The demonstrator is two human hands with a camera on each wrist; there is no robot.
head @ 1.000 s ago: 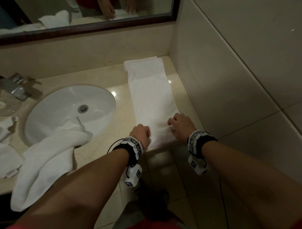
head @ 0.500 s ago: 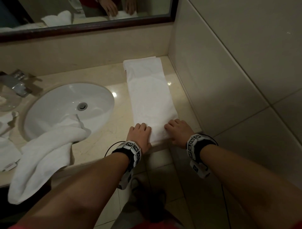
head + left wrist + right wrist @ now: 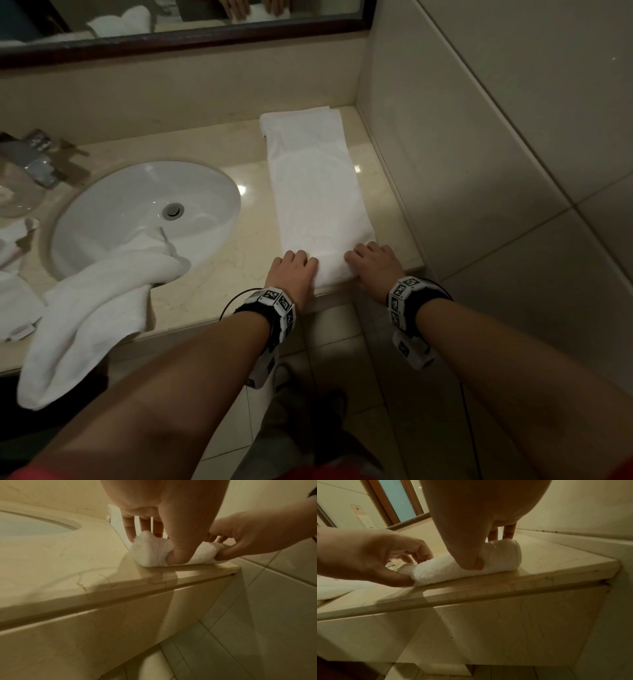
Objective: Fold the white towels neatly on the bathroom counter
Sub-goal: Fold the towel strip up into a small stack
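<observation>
A long white towel [image 3: 315, 192] lies as a narrow strip on the beige counter [image 3: 212, 267], running from the back wall to the front edge by the right wall. Its near end is rolled into a small roll [image 3: 149, 553] [image 3: 501, 555]. My left hand [image 3: 294, 270] grips the roll's left part, fingers over the top and thumb [image 3: 173, 558] at the front. My right hand [image 3: 373, 263] grips the right part the same way, thumb [image 3: 474, 563] pressed into the roll. A second white towel [image 3: 96, 301] lies crumpled over the sink's near rim and hangs off the counter edge.
The white oval sink [image 3: 137, 192] is set in the counter's left half, with a chrome faucet [image 3: 34, 161] behind it. A tiled wall [image 3: 479, 171] closes the right side close to the strip. A framed mirror [image 3: 171, 20] runs above. More white cloth [image 3: 13, 301] lies at far left.
The towel's near end, which reached the front edge under clenched fists, is now turned up into a roll. Both hands have shifted slightly away from the edge, fingers laid over it.
</observation>
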